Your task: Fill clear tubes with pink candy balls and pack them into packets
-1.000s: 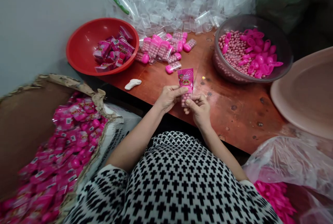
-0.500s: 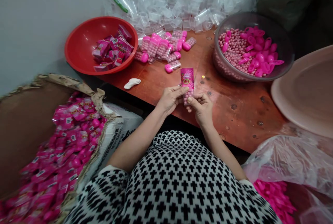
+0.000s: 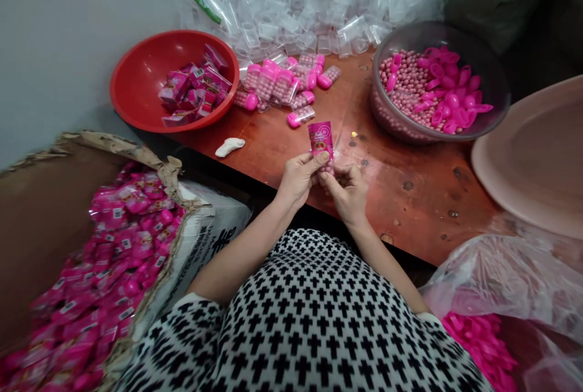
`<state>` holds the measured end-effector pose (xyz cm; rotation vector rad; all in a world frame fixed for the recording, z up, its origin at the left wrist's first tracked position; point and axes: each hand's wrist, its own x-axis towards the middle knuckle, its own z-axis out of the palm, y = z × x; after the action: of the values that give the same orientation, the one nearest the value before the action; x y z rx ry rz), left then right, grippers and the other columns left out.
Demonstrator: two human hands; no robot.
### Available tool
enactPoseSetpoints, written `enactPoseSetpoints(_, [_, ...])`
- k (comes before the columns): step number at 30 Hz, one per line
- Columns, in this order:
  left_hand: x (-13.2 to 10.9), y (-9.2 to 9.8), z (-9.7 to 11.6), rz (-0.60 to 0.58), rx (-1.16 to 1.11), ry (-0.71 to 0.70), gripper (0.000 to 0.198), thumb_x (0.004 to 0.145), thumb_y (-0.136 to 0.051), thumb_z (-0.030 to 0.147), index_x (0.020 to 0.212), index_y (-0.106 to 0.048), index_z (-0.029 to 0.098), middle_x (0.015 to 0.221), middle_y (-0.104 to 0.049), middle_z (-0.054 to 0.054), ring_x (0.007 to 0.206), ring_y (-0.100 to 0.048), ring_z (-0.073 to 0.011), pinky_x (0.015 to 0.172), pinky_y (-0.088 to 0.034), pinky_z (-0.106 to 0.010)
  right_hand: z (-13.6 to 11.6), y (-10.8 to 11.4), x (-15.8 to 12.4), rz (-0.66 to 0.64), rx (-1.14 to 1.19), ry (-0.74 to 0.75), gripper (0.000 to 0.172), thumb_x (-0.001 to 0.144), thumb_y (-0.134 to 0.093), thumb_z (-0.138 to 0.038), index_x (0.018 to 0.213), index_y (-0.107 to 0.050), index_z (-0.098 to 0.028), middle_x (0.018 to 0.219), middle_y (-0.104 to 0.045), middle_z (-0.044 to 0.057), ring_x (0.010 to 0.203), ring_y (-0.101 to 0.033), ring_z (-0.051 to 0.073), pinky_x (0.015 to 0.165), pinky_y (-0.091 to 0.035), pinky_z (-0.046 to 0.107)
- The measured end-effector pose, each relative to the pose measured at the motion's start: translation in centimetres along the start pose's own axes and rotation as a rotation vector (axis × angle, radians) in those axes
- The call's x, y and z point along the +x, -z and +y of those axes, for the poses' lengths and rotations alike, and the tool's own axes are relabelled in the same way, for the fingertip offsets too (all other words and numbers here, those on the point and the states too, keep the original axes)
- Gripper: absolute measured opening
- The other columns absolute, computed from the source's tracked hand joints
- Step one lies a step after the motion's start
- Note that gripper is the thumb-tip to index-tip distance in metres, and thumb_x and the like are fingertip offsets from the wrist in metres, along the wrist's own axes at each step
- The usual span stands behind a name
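Over the front edge of the table I hold a small clear tube of pink candy balls (image 3: 326,167), with a printed pink wrapper (image 3: 321,137) covering its upper part. My left hand (image 3: 297,181) is closed on it, thumb pressed across the wrapper's lower edge. From the right, my right hand (image 3: 350,193) pinches at the tube's lower end with thumb and fingers; its fingertips are partly hidden. Beyond the hands lies a group of filled candy tubes (image 3: 282,85) with pink caps. One more capped tube (image 3: 300,116) lies just past the wrapper.
A red bowl (image 3: 132,85) holds printed pink packs. In a dark bowl (image 3: 382,107) are pink balls and caps. Clear empty tubes (image 3: 291,10) are piled behind. A cardboard box (image 3: 36,198) of wrapped pieces stands left; a pink round tray (image 3: 532,167) and plastic bag (image 3: 496,270) are right.
The wrapped tube has shifted slightly left and tilted, and less of its candy shows below the wrapper. My right hand's fingers have curled in closer to its lower end.
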<state>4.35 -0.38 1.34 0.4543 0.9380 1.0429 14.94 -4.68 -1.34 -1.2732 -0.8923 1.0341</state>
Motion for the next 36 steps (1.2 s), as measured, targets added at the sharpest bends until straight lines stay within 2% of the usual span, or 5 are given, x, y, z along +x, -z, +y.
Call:
enactPoseSetpoints(8, [-0.5,0.9,0.0,-0.176,0.074,0.042,0.040,0.054,-0.094,0.038,0.066,-0.070,0.008,0.053,-0.059,0.000,0.045,-0.053,-0.0095,0.042,-0.045,-0.024,-0.3,0.0,-0.4,-0.049,0.276,-0.240,0.034,0.064,-0.086,-0.039,0.077,-0.061,-0.020,0.064,-0.073,-0.003,0.044,-0.062,0.009,0.039,-0.049,0.018])
enactPoseSetpoints(14, [-0.4,0.9,-0.1,-0.054,-0.046,0.072,0.033,0.066,-0.088,0.038,0.068,-0.070,0.010,0.064,-0.068,-0.004,0.056,-0.062,-0.0105,0.055,-0.052,-0.022,-0.3,0.1,-0.3,-0.038,0.193,-0.218,0.033,0.067,-0.085,-0.038,0.079,-0.061,-0.020,0.064,-0.072,-0.004,0.043,-0.060,0.007,0.039,-0.049,0.017])
enactPoseSetpoints(22, [-1.4,0.2,-1.7,0.036,-0.012,-0.010,0.038,0.052,-0.094,0.036,0.066,-0.070,0.010,0.061,-0.065,0.001,0.054,-0.058,-0.0075,0.054,-0.051,-0.021,-0.5,0.3,-0.3,0.049,0.106,-0.166,0.032,0.066,-0.085,-0.039,0.078,-0.062,-0.020,0.063,-0.070,-0.004,0.045,-0.059,0.007,0.042,-0.050,0.019])
enactPoseSetpoints(32, [-0.7,0.6,-0.7,0.042,-0.057,-0.018,0.037,0.063,-0.090,0.040,0.072,-0.069,0.011,0.065,-0.068,-0.002,0.058,-0.062,-0.0091,0.058,-0.051,-0.020,0.1,0.7,-0.3,-0.098,0.206,-0.240,0.036,0.064,-0.088,-0.040,0.091,-0.073,-0.022,0.086,-0.077,-0.001,0.071,-0.072,0.013,0.067,-0.065,0.029])
enactPoseSetpoints(36, [-0.9,0.5,-1.1,0.033,-0.096,-0.027,0.035,0.058,-0.092,0.035,0.072,-0.072,0.010,0.068,-0.070,-0.002,0.063,-0.064,-0.0095,0.064,-0.054,-0.021,0.2,0.8,-0.6,-0.026,0.267,-0.243,0.036,0.060,-0.091,-0.038,0.087,-0.073,-0.021,0.082,-0.077,-0.001,0.067,-0.072,0.013,0.065,-0.065,0.028])
